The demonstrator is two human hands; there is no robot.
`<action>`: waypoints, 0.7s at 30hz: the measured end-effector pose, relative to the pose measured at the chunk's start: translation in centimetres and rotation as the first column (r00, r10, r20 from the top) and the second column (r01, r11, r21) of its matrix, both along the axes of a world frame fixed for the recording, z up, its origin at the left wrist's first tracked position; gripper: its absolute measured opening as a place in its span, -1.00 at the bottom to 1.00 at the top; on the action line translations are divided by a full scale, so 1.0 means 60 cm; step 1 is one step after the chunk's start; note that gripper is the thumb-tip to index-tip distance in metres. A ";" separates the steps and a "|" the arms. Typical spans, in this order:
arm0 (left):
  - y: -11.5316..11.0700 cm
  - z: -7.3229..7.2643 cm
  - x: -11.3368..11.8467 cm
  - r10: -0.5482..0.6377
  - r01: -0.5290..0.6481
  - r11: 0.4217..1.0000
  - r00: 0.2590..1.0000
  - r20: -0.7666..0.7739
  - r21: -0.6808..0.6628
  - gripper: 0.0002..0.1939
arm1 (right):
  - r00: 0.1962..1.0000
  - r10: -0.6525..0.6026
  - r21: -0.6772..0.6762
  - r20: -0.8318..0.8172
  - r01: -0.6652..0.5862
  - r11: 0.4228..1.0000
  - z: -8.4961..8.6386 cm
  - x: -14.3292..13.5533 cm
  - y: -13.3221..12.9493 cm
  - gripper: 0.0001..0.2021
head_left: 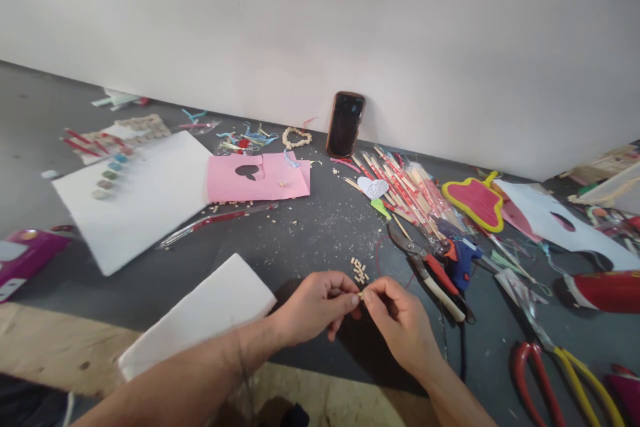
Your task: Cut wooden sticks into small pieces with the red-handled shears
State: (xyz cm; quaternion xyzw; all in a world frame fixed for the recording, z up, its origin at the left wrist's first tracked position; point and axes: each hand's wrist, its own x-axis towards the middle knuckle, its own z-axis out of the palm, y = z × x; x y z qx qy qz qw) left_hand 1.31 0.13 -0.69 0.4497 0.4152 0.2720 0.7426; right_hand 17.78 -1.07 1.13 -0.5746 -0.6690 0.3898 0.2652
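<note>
2 forearms (pixel 200 367) cropped below, held piece (pixel 361 295) (tiny) part-hidden by fingers (pixel 346 305)

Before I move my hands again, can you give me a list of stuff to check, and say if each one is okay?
1. Small piece held: ok. The left hand and right hand pinch a small pale piece between them.
2. Hole in that piece: cannot tell, it is too small to see.
3. More pieces close by: ok. A little pile lies just beyond your fingers.
4. Tabletop free of crumbs: not ok. Pale bits are scattered over it.
5. Glue gun cool: cannot tell by looking, so keep clear.
6. Phone upright: ok. It leans against the wall.
</note>
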 end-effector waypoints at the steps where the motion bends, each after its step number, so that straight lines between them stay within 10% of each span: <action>1: 0.000 0.000 0.000 0.000 0.000 1.000 1.000 -0.001 -0.002 -0.68 | 1.000 -0.003 -0.001 0.003 0.003 1.000 0.000 0.000 0.000 -0.78; 21: 0.000 0.000 0.000 0.019 -0.019 1.000 1.000 0.006 0.005 -0.71 | 1.000 0.009 -0.043 -0.022 -0.010 0.999 -0.006 0.005 -0.003 -0.77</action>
